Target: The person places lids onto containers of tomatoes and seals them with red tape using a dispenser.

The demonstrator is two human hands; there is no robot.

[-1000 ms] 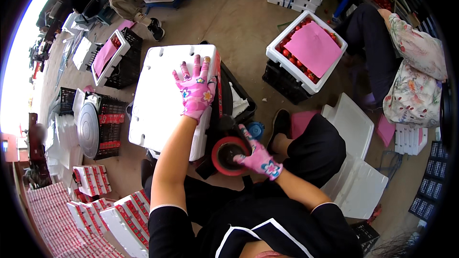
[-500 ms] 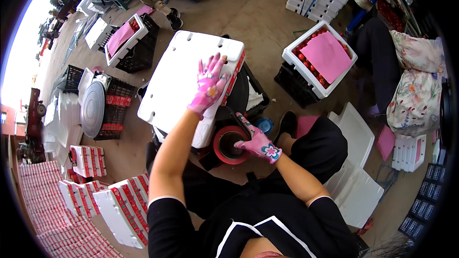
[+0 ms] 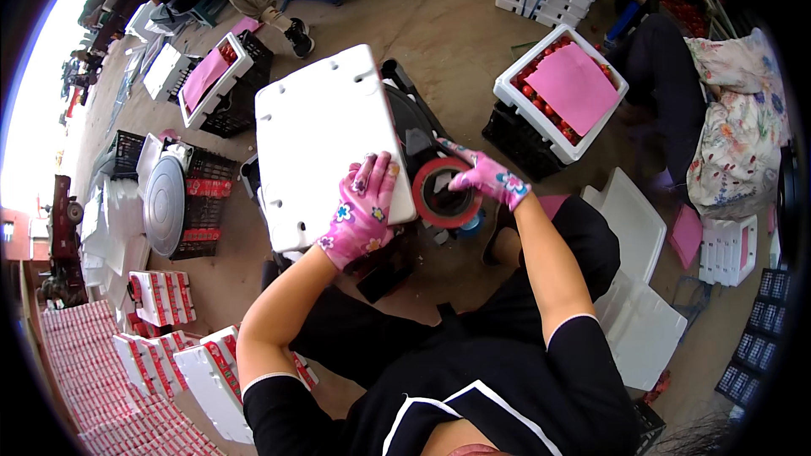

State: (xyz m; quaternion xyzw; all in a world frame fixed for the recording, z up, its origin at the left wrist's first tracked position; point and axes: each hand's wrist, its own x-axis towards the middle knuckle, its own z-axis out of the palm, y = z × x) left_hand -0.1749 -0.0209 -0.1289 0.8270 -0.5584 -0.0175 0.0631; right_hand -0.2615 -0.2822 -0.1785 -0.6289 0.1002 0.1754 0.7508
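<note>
- The person's left hand (image 3: 363, 213), in a pink flowered glove, lies over the near right corner of a white foam box (image 3: 325, 139), its fingers spread only slightly and resting on the top rather than gripped around anything.
- That box sits left of the frame's centre, its long sides running up the picture, with a dark base (image 3: 416, 114) showing beyond its right edge.
- The right hand (image 3: 490, 179), gloved in the same pattern, is closed on a roll of red tape (image 3: 444, 219), thumb at the opening and fingers along the far side; the roll is just right of the box, near the middle of the frame.
- A blue object (image 3: 475, 225) shows partly behind the roll (too hidden to name).
- In the upper right, a white box (image 3: 532, 125) of red fruit with a pink sheet (image 3: 574, 89) on top rests on a black crate (image 3: 511, 139).
- Toward the left edge, a round grey lid (image 3: 165, 205) leans upright against a black crate.
- Red-and-white boxes (image 3: 97, 367) fill the lower left.
- At the right edge sits another person in flowered sleeves (image 3: 735, 118).
</note>
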